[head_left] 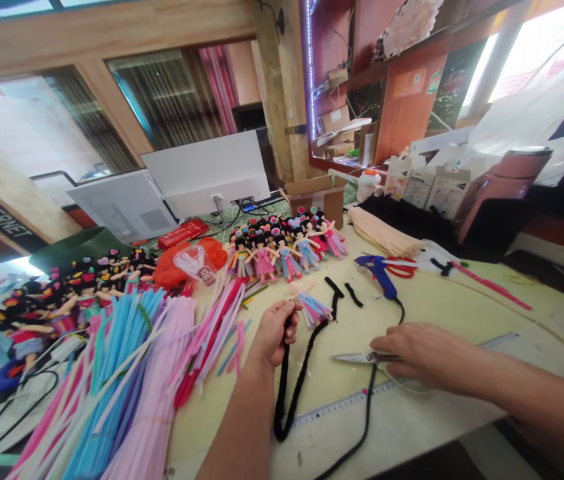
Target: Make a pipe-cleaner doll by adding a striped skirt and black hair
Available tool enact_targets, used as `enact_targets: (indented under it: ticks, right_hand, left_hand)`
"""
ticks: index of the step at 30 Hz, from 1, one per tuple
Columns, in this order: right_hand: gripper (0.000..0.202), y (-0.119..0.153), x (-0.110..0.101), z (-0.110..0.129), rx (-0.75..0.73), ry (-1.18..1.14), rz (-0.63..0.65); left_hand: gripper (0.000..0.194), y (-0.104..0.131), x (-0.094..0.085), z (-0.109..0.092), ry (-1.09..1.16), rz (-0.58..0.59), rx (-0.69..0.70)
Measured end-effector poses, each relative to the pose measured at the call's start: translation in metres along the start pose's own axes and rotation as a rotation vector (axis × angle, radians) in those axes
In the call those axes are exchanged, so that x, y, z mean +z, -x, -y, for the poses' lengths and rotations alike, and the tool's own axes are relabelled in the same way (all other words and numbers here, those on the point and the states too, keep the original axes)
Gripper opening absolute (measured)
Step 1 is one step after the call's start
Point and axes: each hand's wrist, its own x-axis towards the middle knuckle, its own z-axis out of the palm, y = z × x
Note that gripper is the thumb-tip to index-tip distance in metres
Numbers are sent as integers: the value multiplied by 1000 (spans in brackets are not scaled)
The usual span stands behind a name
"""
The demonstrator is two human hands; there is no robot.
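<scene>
A hand could pass over the counter (pixel 412 420) beyond the right hand (pixel 425 353), right of the blue glue gun (pixel 379 272), whose black cord (pixel 368 413) trailed across the near side. Between that hand and the left hand (pixel 278 330), scissors (pixel 355 358) and a looped black strand (pixel 283 383) narrowed the way. Bundled strips (pixel 122 373) blocked the near left; dolls (pixel 265 260) crowded the far side.

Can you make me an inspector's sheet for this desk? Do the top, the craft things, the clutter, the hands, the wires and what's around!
Surface: pale table, ruler on it.
Craft things: black strip, looped; doll lying down; scissors; glue gun.
Clutter: colored stems heaped at left.
Hands: left hand pinches the strip; right hand holds the scissors.
Cables: black cord crosses the ruler.
Surroundings: monitor, box, bottle.
</scene>
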Motion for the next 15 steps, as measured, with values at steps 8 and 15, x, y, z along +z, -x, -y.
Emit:
enact_targets:
  ticks: [8,15]
  right_hand:
    - [33,-93,-16,-1,266,-60,21]
    - [32,-124,7,0,420,-149,-4]
  left_hand:
    - [34,-1,4,7,-32,35,7]
    - [34,2,5,6,-40,49,30]
